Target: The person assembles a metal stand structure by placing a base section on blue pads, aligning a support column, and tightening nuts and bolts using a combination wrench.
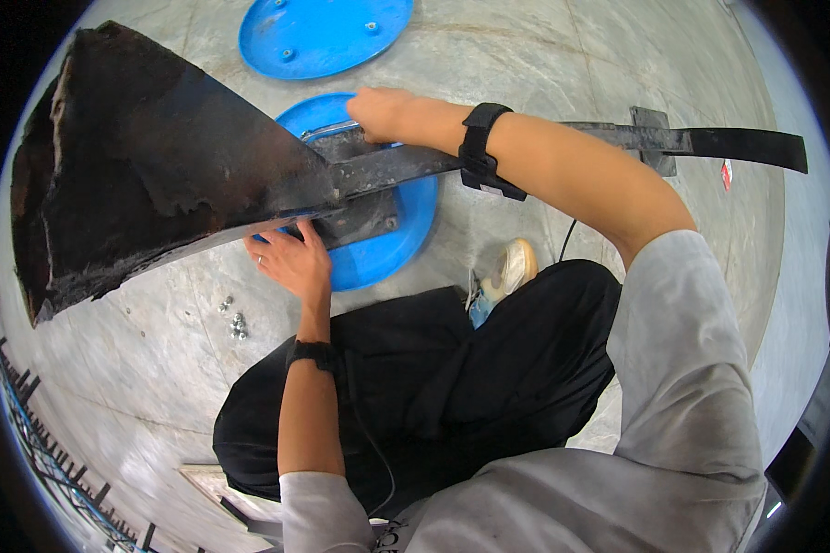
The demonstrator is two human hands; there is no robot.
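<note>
Blade [157, 175] on disc [378, 258]

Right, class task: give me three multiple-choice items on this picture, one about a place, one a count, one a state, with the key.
1. Where do the small metal nuts lie?
A. on the stone floor
B. on a blue disc
C. in the left hand

2. How many blue discs show?
A. one
B. two
C. four

3. What is the right hand doing?
A. hanging free
B. resting on the knee
C. gripping the metal clamp atop the black fan blade

Key: 1 A, they sit on bare floor beside the left hand. 2 B, the far blue disc and the near blue disc under the blade. 3 C, its fingers close on the clamp.
</note>
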